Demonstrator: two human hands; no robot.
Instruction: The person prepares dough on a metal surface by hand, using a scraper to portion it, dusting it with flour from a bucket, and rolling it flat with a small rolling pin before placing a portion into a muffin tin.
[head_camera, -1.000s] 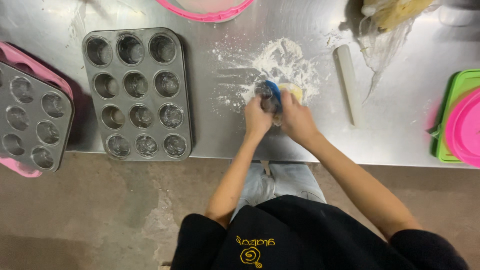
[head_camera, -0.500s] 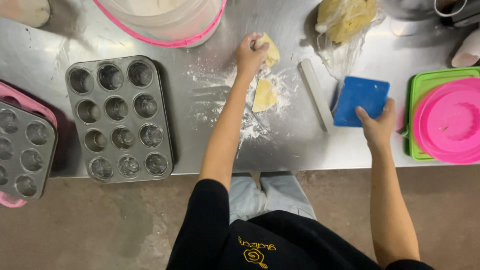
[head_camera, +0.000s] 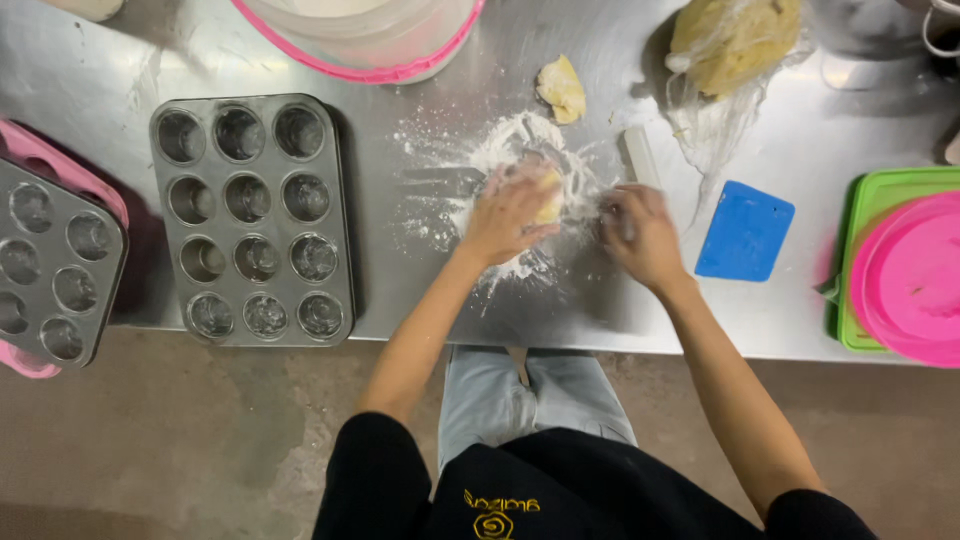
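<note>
My left hand (head_camera: 508, 213) lies palm down over a yellow lump of dough (head_camera: 548, 196) on a floured patch (head_camera: 470, 165) of the steel table (head_camera: 560, 310). My right hand (head_camera: 640, 232) rests beside it on the flour, fingers bent, nothing visibly held. A blue square scraper (head_camera: 745, 231) lies flat to the right of that hand. A second small piece of dough (head_camera: 562, 88) sits farther back. A white rolling stick (head_camera: 638, 155) lies just behind my right hand.
A grey muffin tin (head_camera: 250, 215) lies at the left, another tin (head_camera: 55, 265) on a pink tray at the far left edge. A pink-rimmed tub (head_camera: 370, 50) stands at the back. Bagged dough (head_camera: 735, 40) sits back right; a pink lid (head_camera: 915, 275) on a green container (head_camera: 870, 195) at right.
My left hand came back from the far dough piece and now covers the nearer lump. My right hand let go of the blue scraper and moved left onto the flour.
</note>
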